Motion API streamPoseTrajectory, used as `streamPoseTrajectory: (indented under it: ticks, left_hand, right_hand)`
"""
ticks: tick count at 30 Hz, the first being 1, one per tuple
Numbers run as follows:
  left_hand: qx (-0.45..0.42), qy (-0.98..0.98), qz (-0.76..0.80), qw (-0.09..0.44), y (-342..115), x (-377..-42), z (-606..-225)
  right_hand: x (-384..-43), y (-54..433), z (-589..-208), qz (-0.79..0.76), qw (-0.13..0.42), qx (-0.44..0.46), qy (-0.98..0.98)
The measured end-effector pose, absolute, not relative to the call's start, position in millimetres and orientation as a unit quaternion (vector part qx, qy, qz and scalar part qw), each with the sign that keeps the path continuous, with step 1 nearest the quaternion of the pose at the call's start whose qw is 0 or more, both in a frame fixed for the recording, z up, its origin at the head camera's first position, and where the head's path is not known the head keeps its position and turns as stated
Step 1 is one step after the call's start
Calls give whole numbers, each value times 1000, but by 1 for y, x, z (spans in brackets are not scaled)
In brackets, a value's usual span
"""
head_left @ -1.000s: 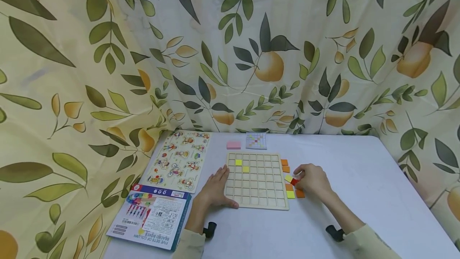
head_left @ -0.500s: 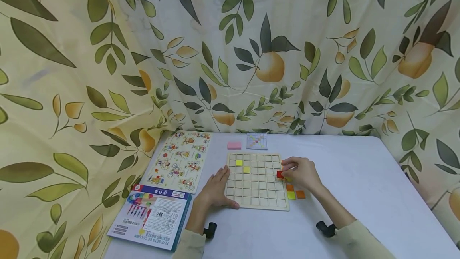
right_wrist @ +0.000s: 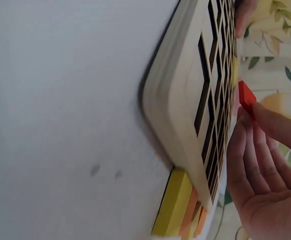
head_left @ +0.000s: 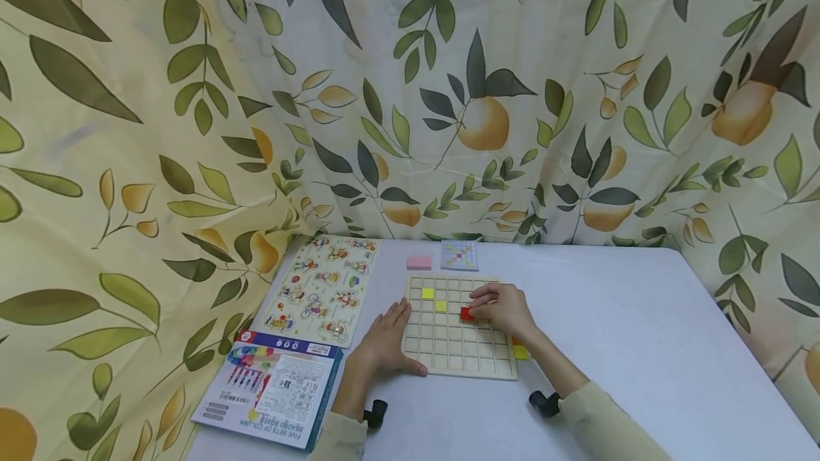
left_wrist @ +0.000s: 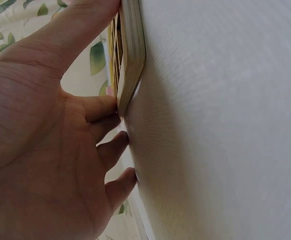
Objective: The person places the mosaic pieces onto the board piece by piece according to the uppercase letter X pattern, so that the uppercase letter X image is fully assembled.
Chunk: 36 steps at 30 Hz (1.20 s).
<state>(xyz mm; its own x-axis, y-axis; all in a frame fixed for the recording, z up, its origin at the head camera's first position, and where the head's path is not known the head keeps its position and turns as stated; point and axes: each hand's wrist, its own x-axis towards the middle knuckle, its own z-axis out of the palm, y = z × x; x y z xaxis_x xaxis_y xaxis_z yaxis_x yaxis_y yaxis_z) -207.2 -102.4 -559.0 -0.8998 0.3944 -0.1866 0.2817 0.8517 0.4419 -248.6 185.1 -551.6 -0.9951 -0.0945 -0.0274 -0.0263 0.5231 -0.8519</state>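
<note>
A wooden grid board (head_left: 442,347) with square recesses lies on the table, and two yellow tiles (head_left: 428,294) sit in its upper left cells on a diagonal. My right hand (head_left: 506,308) is over the board's right half and pinches a red square tile (head_left: 466,314) between thumb and fingertips. In the right wrist view the red tile (right_wrist: 246,97) is tilted, above the board's surface. My left hand (head_left: 386,340) rests at the board's left edge, fingers spread along the side and thumb at the near corner. Its fingertips touch the tabletop in the left wrist view.
Yellow and orange tiles (right_wrist: 173,205) lie along the board's right side, partly hidden by my right forearm. Behind the board are a pink block (head_left: 419,262) and a pattern card (head_left: 459,255). A picture puzzle board (head_left: 320,290) and a bead box (head_left: 269,390) lie at the left.
My right hand has carried the red tile left from the loose tiles beside the board to over its right half. The left hand has stayed at the board's edge.
</note>
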Motion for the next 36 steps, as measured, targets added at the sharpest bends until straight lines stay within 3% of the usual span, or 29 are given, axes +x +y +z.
streamPoseTrajectory:
  ticks: [13, 36]
  left_hand:
    - [179, 951, 209, 140, -100, -205, -559]
    - [177, 950, 217, 135, -102, -206, -558]
  right_hand:
    - [-251, 163, -559, -482, 40, -50, 874]
    - [-237, 170, -550, -437, -21, -53, 897]
